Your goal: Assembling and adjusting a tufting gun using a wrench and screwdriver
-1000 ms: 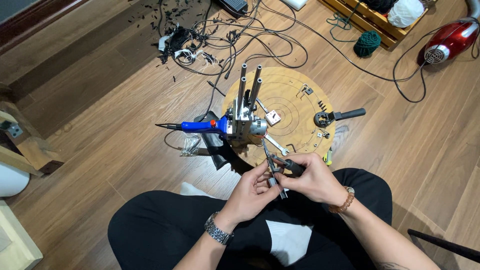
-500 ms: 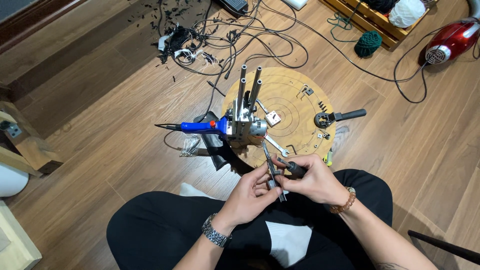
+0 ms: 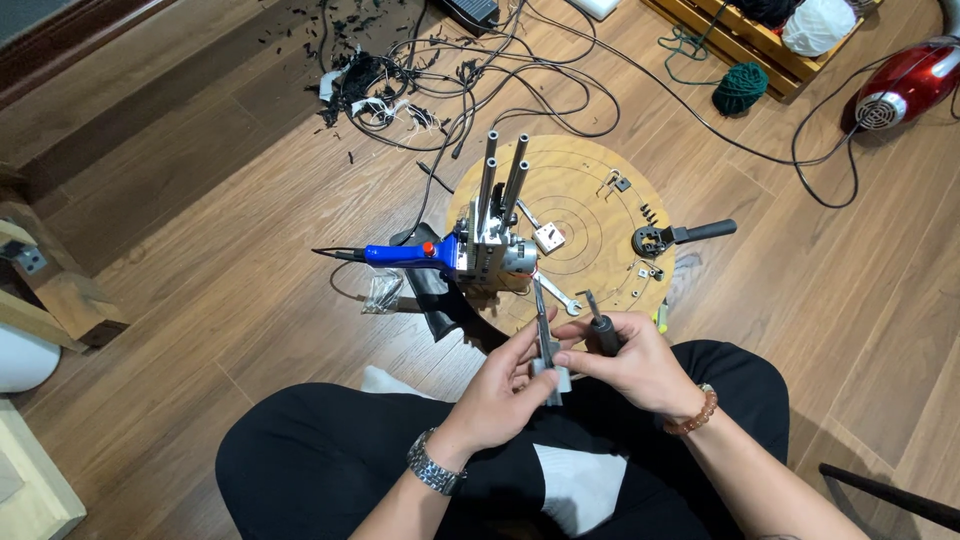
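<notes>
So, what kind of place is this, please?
Probably a room in a home, used as a makeshift workshop: a wooden floor strewn with cables, a round wooden board with small parts, and a red vacuum cleaner.

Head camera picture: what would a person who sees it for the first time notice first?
First, the two hands low in the middle: the left hand pinches a thin grey metal part, and the right hand grips a black-handled tool. Just above stands a metal device with upright rods on a round wooden board. A red vacuum cleaner lies top right.
</notes>
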